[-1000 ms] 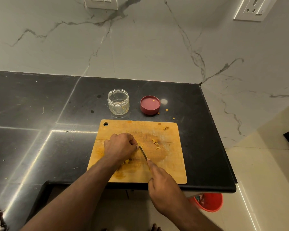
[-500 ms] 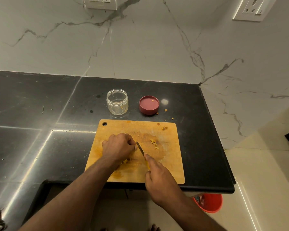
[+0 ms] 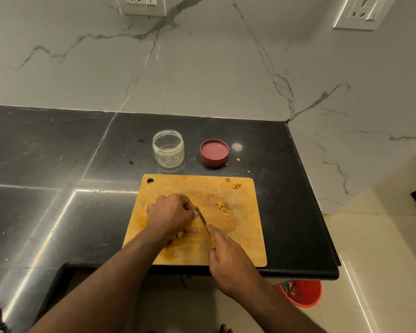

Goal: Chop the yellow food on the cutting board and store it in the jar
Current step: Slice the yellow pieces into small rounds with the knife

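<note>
One view only, head-worn, wide-angle. Looks forward and steeply down from above the counter's near edge onto the black counter. Centred roughly on the cutting board, close enough for both forearms to enter from the bottom edge and reach to the left hand and right hand. Faces the marble wall, its sockets cut by the top edge. Straight lines bowed toward the margins by the lens. At right, past the counter's end, down to the pale floor and a red bucket below. No second view for overlap.
</note>
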`<state>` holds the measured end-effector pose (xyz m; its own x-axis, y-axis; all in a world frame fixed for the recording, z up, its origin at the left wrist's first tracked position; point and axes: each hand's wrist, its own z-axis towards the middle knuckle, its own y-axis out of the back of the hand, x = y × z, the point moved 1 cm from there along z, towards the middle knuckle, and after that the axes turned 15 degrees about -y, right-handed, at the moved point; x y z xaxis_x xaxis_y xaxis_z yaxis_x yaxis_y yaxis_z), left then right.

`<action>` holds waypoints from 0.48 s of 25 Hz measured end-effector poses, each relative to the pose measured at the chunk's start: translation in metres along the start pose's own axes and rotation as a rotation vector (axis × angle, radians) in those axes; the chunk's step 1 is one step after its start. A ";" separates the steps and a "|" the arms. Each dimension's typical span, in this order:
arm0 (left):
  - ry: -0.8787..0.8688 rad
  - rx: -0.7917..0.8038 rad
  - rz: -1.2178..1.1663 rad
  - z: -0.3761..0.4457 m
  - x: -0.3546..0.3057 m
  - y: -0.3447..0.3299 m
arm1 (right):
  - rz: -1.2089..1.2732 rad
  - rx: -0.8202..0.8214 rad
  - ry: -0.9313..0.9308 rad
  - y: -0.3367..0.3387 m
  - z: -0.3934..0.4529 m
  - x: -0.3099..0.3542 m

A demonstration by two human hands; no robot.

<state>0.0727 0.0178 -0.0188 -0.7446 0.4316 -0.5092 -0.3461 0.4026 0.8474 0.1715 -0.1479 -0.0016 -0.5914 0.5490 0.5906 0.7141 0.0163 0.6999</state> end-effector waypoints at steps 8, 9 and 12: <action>-0.026 -0.007 0.008 -0.002 0.002 -0.001 | 0.055 0.007 -0.011 0.006 -0.022 -0.012; -0.030 -0.010 0.012 -0.002 0.002 -0.001 | 0.056 0.001 -0.005 0.007 -0.020 -0.010; -0.031 -0.025 0.024 -0.003 0.003 -0.003 | 0.016 -0.006 0.004 0.005 -0.012 -0.004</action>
<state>0.0697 0.0149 -0.0222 -0.7349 0.4660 -0.4927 -0.3427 0.3718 0.8627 0.1730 -0.1600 0.0042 -0.5815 0.5455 0.6036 0.7212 0.0022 0.6927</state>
